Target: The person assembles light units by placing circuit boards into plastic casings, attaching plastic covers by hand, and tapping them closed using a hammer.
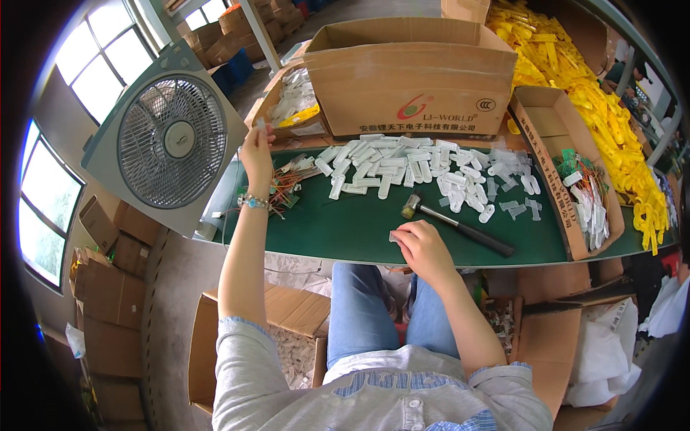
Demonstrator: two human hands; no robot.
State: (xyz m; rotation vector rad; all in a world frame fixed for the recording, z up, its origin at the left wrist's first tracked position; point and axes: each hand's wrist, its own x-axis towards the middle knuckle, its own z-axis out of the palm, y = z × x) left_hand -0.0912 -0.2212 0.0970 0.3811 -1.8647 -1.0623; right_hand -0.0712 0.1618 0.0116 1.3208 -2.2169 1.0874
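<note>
Pinched both sides

Left hand: fingertips closed on clear piece by small carton; piece points forward. Right hand, over bench, pinches second piece, long axis unclear. Hammer just beyond, handle slanting right, nearer.

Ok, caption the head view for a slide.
Left hand near a carton of clear pieces, right hand pinching a small translucent piece near a hammer, white parts heaped on the green bench.

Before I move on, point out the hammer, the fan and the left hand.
Hammer (466,230), head view: on the dark handle.
Fan (180,138), head view: on the round hub.
Left hand (256,156), head view: on the back of the hand.
</note>
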